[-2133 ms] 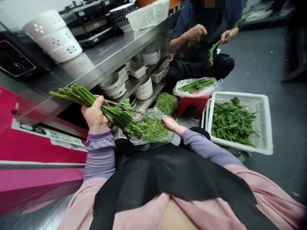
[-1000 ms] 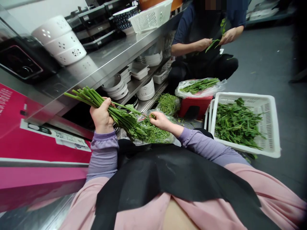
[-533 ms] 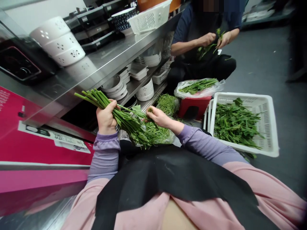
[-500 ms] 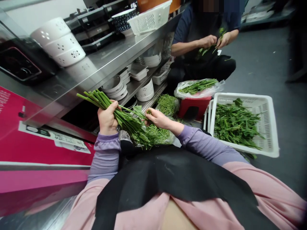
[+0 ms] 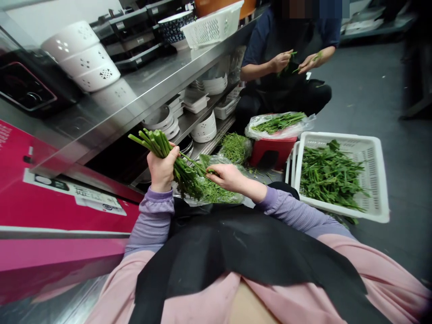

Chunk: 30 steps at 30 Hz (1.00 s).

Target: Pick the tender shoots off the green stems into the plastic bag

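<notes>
My left hand [image 5: 161, 170] is wrapped round a bunch of green stems [image 5: 157, 141], whose cut ends point up and left while the leafy ends hang to the right. Just right of the leaves, my right hand [image 5: 227, 176] pinches a piece of greenery at the end of a thin stem that runs from the bunch. Below both hands, a clear plastic bag of greens [image 5: 219, 191] lies near my knees. A white basket [image 5: 380, 180] with leafy stems [image 5: 332, 175] stands to the right.
A person [image 5: 286, 67] squats across from me, holding greens. Steel shelving [image 5: 141, 105] with white bowls [image 5: 204, 128] runs along the left. A red container [image 5: 272, 150] bears a bag of stems [image 5: 280, 121]. Another bag of greens [image 5: 235, 147] sits beside it. A pink-red panel [image 5: 67, 198] is at left.
My left hand and the bunch have moved right and slightly down. My right hand has shifted a little right and down. The other person's hands have moved apart.
</notes>
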Available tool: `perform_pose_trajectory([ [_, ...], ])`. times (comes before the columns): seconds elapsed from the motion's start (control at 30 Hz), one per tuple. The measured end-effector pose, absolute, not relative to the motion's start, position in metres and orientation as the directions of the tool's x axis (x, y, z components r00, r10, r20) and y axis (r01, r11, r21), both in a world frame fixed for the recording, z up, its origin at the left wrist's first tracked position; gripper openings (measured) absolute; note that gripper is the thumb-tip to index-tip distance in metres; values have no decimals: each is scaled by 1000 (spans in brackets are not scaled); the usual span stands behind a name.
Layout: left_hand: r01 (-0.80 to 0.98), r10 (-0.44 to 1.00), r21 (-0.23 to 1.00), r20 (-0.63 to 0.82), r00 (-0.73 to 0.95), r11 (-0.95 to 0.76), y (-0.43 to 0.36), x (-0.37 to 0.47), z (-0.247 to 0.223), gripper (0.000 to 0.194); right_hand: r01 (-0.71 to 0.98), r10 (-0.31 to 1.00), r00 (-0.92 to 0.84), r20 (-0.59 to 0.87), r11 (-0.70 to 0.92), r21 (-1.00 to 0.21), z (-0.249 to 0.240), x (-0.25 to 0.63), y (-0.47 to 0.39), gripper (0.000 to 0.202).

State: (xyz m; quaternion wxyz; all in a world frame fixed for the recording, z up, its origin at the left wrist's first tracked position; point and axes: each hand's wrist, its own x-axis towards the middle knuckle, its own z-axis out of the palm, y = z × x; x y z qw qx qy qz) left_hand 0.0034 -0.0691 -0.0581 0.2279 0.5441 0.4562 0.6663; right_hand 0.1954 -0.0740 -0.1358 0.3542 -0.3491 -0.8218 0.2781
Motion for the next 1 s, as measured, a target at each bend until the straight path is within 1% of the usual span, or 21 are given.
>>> perform_pose_trajectory([
  [0.07,144,823,877,480,-304,-458,-71,5,-57,17,370,721,-590,364,642,-672,-137,194,-74,15],
  [0.13,109,840,891,452,-300,-440,-73,6,-56,18,365,720,-605,340,630,-685,-138,192,-74,14],
  [0.23,125,844,893,450,-293,-432,-74,7,-58,18,318,770,-552,320,549,-773,-138,191,-76,13],
  [0.3,157,831,882,472,-296,-445,-74,8,-61,17,230,820,-475,320,467,-854,-138,190,-77,12],
  [0.37,171,805,865,502,-317,-472,-73,7,-62,16,61,895,-362,260,301,-952,-141,189,-76,16],
  [0.4,165,788,857,514,-339,-488,-72,7,-62,16,-54,934,-305,183,175,-983,-143,190,-74,17],
  [0.43,149,770,851,521,-367,-504,-71,5,-61,15,-174,963,-254,84,40,-984,-146,191,-71,17],
  [0.47,126,756,846,522,-395,-519,-71,4,-60,15,-279,979,-205,-17,-76,-957,-148,192,-67,16],
  [0.5,99,752,845,516,-411,-525,-71,3,-58,16,-355,983,-157,-96,-146,-923,-149,195,-62,17],
  [0.53,71,763,850,502,-408,-521,-71,1,-56,16,-390,986,-107,-126,-158,-907,-147,198,-58,17],
  [0.57,46,785,860,485,-385,-509,-71,1,-55,17,-377,993,-75,-95,-116,-919,-144,201,-54,16],
  [0.6,28,813,871,468,-345,-490,-72,1,-54,17,-323,997,-76,-11,-35,-946,-138,203,-51,15],
  [0.63,18,843,884,450,-296,-466,-73,2,-53,17,-246,987,-122,105,72,-967,-130,205,-49,14],
  [0.67,13,869,898,430,-244,-440,-73,3,-54,17,-163,953,-214,215,182,-970,-122,206,-47,15],
  [0.7,8,891,910,408,-198,-414,-73,5,-55,17,-91,897,-332,291,276,-957,-113,206,-46,17],
  [0.73,4,908,921,385,-162,-390,-73,8,-57,17,-40,832,-451,322,342,-939,-105,205,-46,19],
  [0.77,0,922,931,362,-136,-365,-73,10,-60,17,-10,772,-550,320,377,-926,-99,203,-46,21],
  [0.83,-3,939,945,325,-113,-328,-73,12,-64,17,19,706,-649,282,386,-922,-94,200,-46,24],
  [0.9,17,938,946,324,-125,-325,-72,14,-69,17,36,710,-647,278,393,-919,-97,198,-46,26],
  [1.0,74,926,937,350,-142,-342,-70,15,-76,15,94,741,-572,352,486,-869,-107,193,-46,19],
])
